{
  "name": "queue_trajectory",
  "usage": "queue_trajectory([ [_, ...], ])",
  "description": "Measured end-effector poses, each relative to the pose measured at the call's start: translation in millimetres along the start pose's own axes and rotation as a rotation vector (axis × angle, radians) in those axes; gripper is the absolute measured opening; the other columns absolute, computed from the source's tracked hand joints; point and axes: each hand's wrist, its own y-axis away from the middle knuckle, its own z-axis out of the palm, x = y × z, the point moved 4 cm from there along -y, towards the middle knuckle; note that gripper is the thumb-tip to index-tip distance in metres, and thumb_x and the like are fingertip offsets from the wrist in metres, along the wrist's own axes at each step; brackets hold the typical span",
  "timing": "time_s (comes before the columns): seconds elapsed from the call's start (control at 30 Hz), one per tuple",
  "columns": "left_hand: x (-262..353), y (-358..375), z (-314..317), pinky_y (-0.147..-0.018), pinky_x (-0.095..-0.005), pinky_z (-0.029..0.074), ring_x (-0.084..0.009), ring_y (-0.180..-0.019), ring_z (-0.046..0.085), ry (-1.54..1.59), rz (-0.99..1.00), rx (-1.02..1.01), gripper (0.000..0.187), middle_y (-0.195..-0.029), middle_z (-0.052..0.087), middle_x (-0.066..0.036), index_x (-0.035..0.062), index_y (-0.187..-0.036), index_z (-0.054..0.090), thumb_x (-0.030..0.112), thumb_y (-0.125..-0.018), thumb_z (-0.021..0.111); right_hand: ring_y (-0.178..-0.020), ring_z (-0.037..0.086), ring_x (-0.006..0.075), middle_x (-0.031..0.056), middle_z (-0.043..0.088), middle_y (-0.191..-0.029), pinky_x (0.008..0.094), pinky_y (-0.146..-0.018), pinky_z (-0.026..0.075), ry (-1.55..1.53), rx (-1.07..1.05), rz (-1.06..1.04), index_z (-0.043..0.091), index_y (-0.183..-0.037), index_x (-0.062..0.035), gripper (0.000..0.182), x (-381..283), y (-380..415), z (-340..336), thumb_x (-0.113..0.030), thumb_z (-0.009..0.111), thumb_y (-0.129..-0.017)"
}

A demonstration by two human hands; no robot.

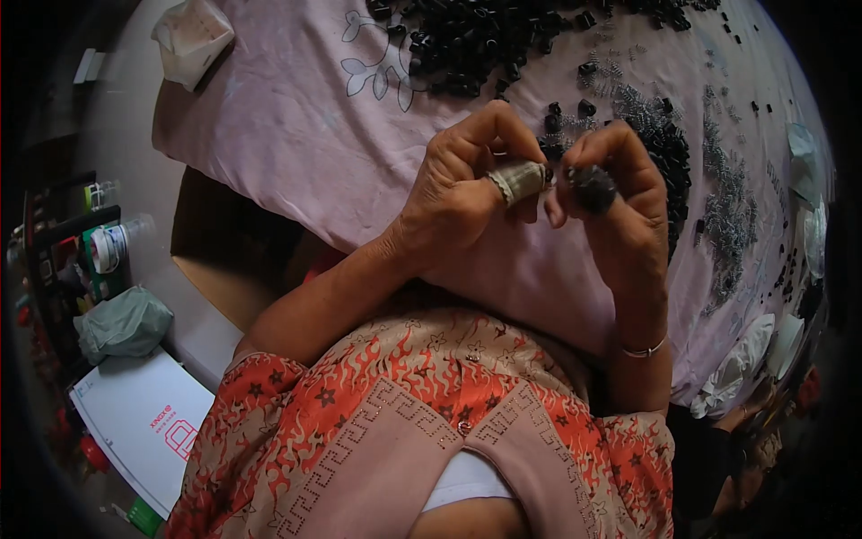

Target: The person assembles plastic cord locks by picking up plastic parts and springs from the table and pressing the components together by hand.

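Observation:
Above the cloth, my left hand [462, 180] is closed in a pinch, with a pale cloth cover [519, 182] round its thumb. A small black piece [549, 173] shows at those fingertips. My right hand [628, 193] faces it, almost touching, its fingers curled together and a dark cover [593, 189] on its thumb. What the right fingers grip, if anything, is too small and blurred to tell. Beyond the hands lie a heap of small black plastic parts [476, 45] and small metal springs [725, 229].
A pink cloth [296, 117] with a leaf print covers the work surface. At its far left corner stands a white folded container [191, 40]. Left of me are an open cardboard box [211, 278], a white printed box [135, 418] and a grey-green bag [124, 323]. Crumpled plastic [736, 368] lies at the right.

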Motion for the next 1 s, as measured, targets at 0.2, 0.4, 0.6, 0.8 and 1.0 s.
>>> queue_trajectory([
  [0.2, 6, -4, -20, -0.055, -0.0204, 0.046, -0.0092, -0.063, 0.058, 0.129, 0.004, 0.136, 0.004, -0.079, 0.062, -0.007, 0.0061, -0.093, 0.053, 0.005, -0.089, 0.054, -0.064, 0.054, 0.0067, 0.0030, 0.055, -0.080, 0.0202, -0.057, 0.047, 0.423, 0.202, -0.247, 0.052, -0.101, -0.0024, 0.013, -25, -4, -34, -0.007, 0.055, -0.090],
  [0.4, 5, -4, -19, -0.055, -0.0212, 0.047, -0.0103, -0.064, 0.060, 0.156, 0.015, 0.143, 0.005, -0.081, 0.064, -0.008, 0.0070, -0.094, 0.053, 0.005, -0.089, 0.054, -0.074, 0.057, 0.0104, 0.0030, 0.057, -0.087, 0.0233, -0.065, 0.049, 0.869, 0.445, -0.472, 0.056, -0.100, -0.0022, 0.024, -28, -5, -31, 0.009, 0.049, -0.080],
  [0.6, 8, -3, -23, -0.058, -0.0234, 0.046, -0.0131, -0.066, 0.059, 0.222, 0.049, 0.148, 0.008, -0.084, 0.064, -0.009, 0.0059, -0.097, 0.054, 0.005, -0.089, 0.054, -0.076, 0.060, 0.0190, 0.0082, 0.058, -0.087, 0.0276, -0.071, 0.048, 1.161, 0.227, -0.553, 0.062, -0.095, -0.0021, 0.038, -27, -5, -12, 0.015, 0.045, -0.065],
  [0.8, 15, -6, -32, -0.060, -0.0258, 0.050, -0.0145, -0.065, 0.060, 0.303, 0.128, 0.175, 0.007, -0.083, 0.063, -0.010, 0.0052, -0.096, 0.054, 0.003, -0.089, 0.053, -0.077, 0.057, 0.0239, 0.0085, 0.058, -0.088, 0.0312, -0.067, 0.048, 1.447, 0.093, -0.597, 0.063, -0.094, -0.0056, 0.032, -18, -5, 13, 0.007, 0.056, -0.066],
  [1.0, 15, -6, -36, -0.061, -0.0264, 0.051, -0.0140, -0.065, 0.060, 0.303, 0.108, 0.199, 0.008, -0.082, 0.063, -0.010, 0.0047, -0.096, 0.054, 0.002, -0.089, 0.053, -0.082, 0.054, 0.0259, 0.0071, 0.055, -0.087, 0.0346, -0.070, 0.046, 1.669, -0.035, -0.499, 0.062, -0.083, -0.0081, 0.025, -22, 0, 14, 0.003, 0.060, -0.061],
])
